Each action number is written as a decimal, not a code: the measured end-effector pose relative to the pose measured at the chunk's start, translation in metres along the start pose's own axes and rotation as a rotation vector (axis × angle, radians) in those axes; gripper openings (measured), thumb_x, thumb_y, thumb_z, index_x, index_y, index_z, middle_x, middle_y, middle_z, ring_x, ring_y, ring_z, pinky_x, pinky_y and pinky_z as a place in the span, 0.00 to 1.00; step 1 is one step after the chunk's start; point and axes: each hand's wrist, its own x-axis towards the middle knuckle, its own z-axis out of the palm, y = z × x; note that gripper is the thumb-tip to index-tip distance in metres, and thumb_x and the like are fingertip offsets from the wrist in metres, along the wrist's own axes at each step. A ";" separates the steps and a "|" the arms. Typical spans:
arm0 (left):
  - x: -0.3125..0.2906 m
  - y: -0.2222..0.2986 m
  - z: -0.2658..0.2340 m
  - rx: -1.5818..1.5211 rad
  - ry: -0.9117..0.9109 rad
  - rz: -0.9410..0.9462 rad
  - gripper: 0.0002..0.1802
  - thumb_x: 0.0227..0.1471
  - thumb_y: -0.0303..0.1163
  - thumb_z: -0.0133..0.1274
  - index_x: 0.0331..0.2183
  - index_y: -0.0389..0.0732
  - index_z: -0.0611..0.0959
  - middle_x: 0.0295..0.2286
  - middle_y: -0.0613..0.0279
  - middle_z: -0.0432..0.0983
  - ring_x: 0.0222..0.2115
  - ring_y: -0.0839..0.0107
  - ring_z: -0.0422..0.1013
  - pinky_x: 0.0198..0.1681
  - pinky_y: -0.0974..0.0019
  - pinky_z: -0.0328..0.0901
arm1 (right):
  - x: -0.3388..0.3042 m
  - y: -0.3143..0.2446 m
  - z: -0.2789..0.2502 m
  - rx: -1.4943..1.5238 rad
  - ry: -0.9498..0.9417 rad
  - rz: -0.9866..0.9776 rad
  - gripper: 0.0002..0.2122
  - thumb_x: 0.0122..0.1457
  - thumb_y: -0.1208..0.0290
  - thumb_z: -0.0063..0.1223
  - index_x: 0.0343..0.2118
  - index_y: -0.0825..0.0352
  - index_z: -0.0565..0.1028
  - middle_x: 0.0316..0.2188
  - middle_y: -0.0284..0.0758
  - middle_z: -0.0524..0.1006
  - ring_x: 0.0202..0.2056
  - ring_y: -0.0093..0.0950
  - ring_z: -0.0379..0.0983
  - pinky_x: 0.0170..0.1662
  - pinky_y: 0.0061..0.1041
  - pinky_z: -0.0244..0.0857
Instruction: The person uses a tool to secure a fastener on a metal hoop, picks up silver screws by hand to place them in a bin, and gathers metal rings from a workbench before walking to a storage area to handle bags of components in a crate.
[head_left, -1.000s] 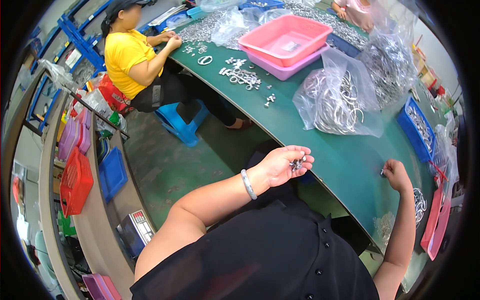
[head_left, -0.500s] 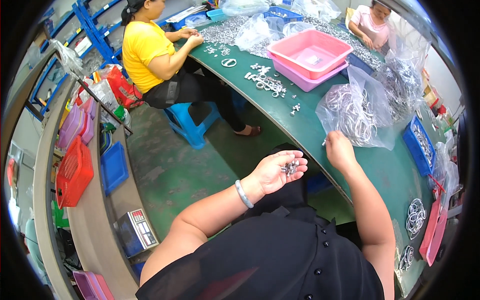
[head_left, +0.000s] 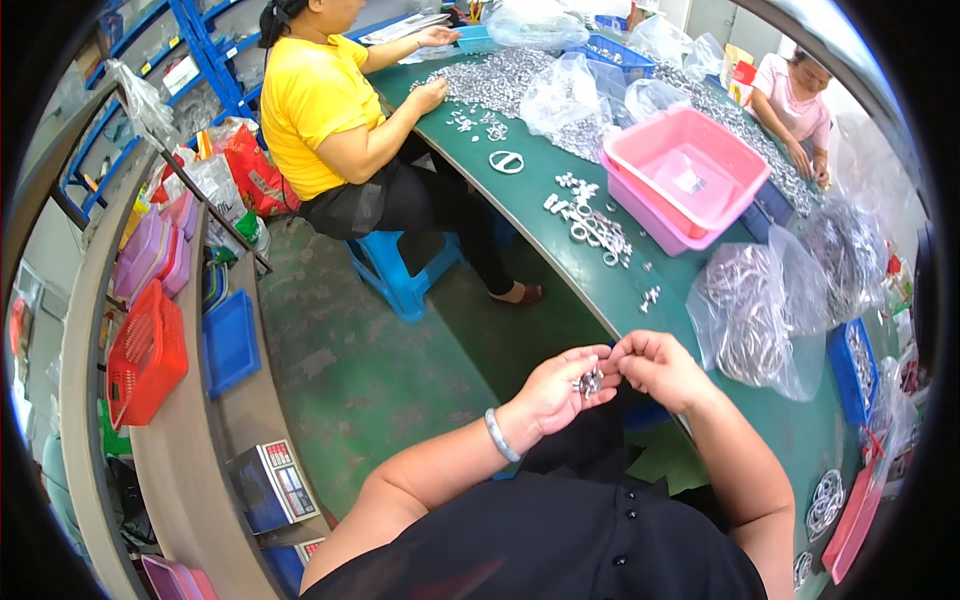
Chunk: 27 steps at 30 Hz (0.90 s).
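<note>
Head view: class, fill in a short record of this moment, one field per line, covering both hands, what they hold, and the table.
left hand: palm up, cupping small metal parts
right hand: fingertips at the parts in the left palm
table: green, curved edge
on table: pink tub, clear bag of metal rings, loose metal parts

One head cam, looking steeply down over the wearer's chest, facing the green table [head_left: 800, 440] curving right & far; hands near centre.

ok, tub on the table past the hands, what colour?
Pink: the tub sits on the green table, clearest in the head view.
</note>
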 end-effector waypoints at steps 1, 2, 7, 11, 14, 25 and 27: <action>0.002 0.005 -0.003 0.014 0.007 -0.008 0.12 0.53 0.30 0.40 0.41 0.38 0.71 0.34 0.60 0.72 0.33 0.70 0.70 0.37 0.65 0.67 | 0.009 0.001 0.003 0.010 -0.017 -0.045 0.04 0.48 0.76 0.49 0.28 0.69 0.72 0.20 0.27 0.70 0.22 0.15 0.64 0.24 0.14 0.58; 0.005 0.010 -0.002 0.015 0.040 -0.031 0.12 0.54 0.31 0.40 0.40 0.39 0.71 0.35 0.61 0.72 0.34 0.71 0.70 0.38 0.65 0.67 | 0.019 0.001 0.004 0.019 -0.035 -0.091 0.05 0.47 0.75 0.52 0.28 0.69 0.72 0.20 0.27 0.70 0.22 0.15 0.64 0.25 0.15 0.59; 0.012 0.041 -0.015 -0.013 -0.043 0.016 0.16 0.54 0.33 0.38 0.44 0.37 0.70 0.38 0.59 0.70 0.39 0.71 0.68 0.43 0.64 0.64 | 0.056 -0.027 0.014 -0.769 0.064 -0.417 0.07 0.39 0.73 0.55 0.23 0.68 0.73 0.22 0.39 0.70 0.27 0.36 0.69 0.30 0.29 0.65; 0.016 0.062 -0.016 0.010 0.027 0.029 0.18 0.55 0.31 0.37 0.47 0.35 0.67 0.41 0.57 0.68 0.40 0.69 0.67 0.44 0.63 0.63 | 0.082 -0.028 0.016 -0.861 0.037 -0.530 0.05 0.42 0.71 0.53 0.24 0.65 0.73 0.21 0.35 0.68 0.26 0.34 0.69 0.28 0.30 0.65; 0.019 0.071 -0.029 0.007 0.035 0.017 0.18 0.56 0.31 0.35 0.48 0.37 0.66 0.41 0.59 0.68 0.40 0.71 0.66 0.43 0.65 0.63 | 0.098 -0.028 0.019 -0.855 -0.003 -0.526 0.05 0.42 0.71 0.53 0.24 0.65 0.73 0.21 0.34 0.67 0.25 0.33 0.69 0.28 0.29 0.65; 0.039 0.090 -0.047 -0.010 0.013 0.047 0.18 0.56 0.32 0.36 0.45 0.33 0.68 0.38 0.58 0.69 0.38 0.71 0.67 0.43 0.64 0.63 | 0.144 -0.022 0.012 -0.675 -0.020 -0.402 0.05 0.41 0.74 0.51 0.22 0.68 0.73 0.21 0.35 0.69 0.22 0.33 0.69 0.25 0.28 0.63; 0.042 0.097 -0.038 0.006 0.055 0.058 0.16 0.55 0.32 0.37 0.43 0.34 0.69 0.36 0.58 0.70 0.36 0.72 0.68 0.40 0.65 0.66 | 0.148 -0.020 0.007 -0.537 -0.038 -0.358 0.05 0.42 0.74 0.52 0.23 0.68 0.73 0.21 0.37 0.70 0.23 0.34 0.69 0.26 0.28 0.64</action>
